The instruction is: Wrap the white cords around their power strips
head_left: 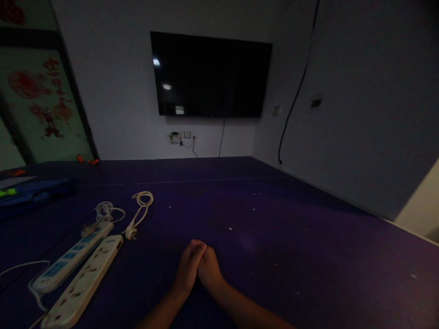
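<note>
My left hand [188,268] and my right hand [209,269] rest together on the dark purple table top [274,237], palms pressed against each other and fingers closed. Nothing shows between them. To their left lie two white power strips: the nearer one [84,282] with brownish sockets, and beside it one with blue sockets [72,257]. A coiled white cable with a plug [140,211] lies just beyond the strips, and another bundled white cord [106,211] lies to its left.
A black screen [210,75] hangs on the far white wall above a wall socket [181,135]. A black cable [295,96] runs down the right wall. A dark blue case [34,194] sits at the table's left edge. A loose white cord [24,267] trails at far left.
</note>
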Available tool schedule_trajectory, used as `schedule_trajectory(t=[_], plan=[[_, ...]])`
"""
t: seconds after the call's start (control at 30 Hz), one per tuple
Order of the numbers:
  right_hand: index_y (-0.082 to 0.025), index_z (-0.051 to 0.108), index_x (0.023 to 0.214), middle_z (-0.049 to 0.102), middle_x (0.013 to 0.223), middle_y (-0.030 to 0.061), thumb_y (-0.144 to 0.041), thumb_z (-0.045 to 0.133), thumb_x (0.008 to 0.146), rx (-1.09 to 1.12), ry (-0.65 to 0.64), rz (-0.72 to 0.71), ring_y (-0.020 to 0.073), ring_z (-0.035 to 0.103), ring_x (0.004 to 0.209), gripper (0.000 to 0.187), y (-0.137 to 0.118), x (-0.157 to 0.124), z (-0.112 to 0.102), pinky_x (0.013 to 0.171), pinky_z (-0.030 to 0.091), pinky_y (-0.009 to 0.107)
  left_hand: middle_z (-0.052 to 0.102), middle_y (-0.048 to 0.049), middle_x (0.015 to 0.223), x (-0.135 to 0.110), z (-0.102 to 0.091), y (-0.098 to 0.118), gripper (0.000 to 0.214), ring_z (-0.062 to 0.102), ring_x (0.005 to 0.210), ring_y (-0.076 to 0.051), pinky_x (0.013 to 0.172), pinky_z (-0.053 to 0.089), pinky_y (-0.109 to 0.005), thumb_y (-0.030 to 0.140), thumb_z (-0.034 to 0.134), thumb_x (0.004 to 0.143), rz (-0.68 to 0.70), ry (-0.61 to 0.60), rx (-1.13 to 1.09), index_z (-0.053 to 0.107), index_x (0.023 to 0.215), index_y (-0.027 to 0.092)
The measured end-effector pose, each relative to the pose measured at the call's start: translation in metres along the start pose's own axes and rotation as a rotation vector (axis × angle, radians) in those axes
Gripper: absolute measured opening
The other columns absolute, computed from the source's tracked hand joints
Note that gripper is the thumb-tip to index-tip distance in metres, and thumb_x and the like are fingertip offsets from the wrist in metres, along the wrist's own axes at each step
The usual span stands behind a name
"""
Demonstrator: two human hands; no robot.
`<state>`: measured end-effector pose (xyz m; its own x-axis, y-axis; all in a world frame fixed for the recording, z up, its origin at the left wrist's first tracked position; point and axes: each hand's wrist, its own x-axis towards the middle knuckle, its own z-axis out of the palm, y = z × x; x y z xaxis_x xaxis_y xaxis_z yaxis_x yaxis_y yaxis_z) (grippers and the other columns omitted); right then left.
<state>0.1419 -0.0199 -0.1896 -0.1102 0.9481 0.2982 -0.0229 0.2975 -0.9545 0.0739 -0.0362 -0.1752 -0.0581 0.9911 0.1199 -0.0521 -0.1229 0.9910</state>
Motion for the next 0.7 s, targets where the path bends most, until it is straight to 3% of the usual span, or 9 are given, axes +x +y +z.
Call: schedule_trajectory(t=[0.7], plan=[[-0.019,0.046,0.056,0.047,0.054,-0.0022,-0.043,0.042,0.081,0.019,-0.003,0.011,0.0112,0.043,0.051,0.035,-0.0066,-0.0012,-0.0001,0.048,0.034,0.022,0.06,-0.0021,0.068,-0.0001,0.0007,0.0008,0.029,0.057,0.073,-0.02,0.07,0.046,-0.031,0.046,0.055,0.071,-0.006,-0.001,-0.011,0.059,0.067,0.017]])
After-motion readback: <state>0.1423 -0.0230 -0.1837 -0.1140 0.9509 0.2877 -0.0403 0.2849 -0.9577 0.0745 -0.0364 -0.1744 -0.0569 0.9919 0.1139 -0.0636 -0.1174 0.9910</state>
